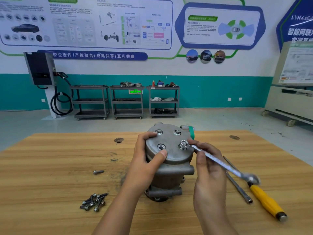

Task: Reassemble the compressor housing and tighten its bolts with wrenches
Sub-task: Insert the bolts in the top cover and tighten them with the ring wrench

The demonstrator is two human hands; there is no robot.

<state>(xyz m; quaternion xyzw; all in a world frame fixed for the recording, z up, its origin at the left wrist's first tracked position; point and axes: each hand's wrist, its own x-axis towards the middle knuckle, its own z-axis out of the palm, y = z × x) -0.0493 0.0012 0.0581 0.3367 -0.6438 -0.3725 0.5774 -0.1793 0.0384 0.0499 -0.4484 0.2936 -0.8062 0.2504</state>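
Centrally on the tabletop [50, 167], the compressor housing [171, 173] stands upright between both hands. The left hand [144, 163] is against its left flank and the right hand [209, 170] is just beside it on the right.

Housing: dull grey cast metal with a round cover on top and a green tag [191, 131] at the far right edge. Two flanged bolts sit at the cover's far side. The near-left hole looks empty, though blur leaves that unsure.

Left fingers [149, 135] curl over the cover's rim, thumb flat on its near edge, grasping the housing. Right fingers [194, 143] pinch the shank of a wrench [218, 162], whose ring end sits on the near-right bolt [183, 144]. Loose bolts [94, 201] are heaped at near left, well apart.
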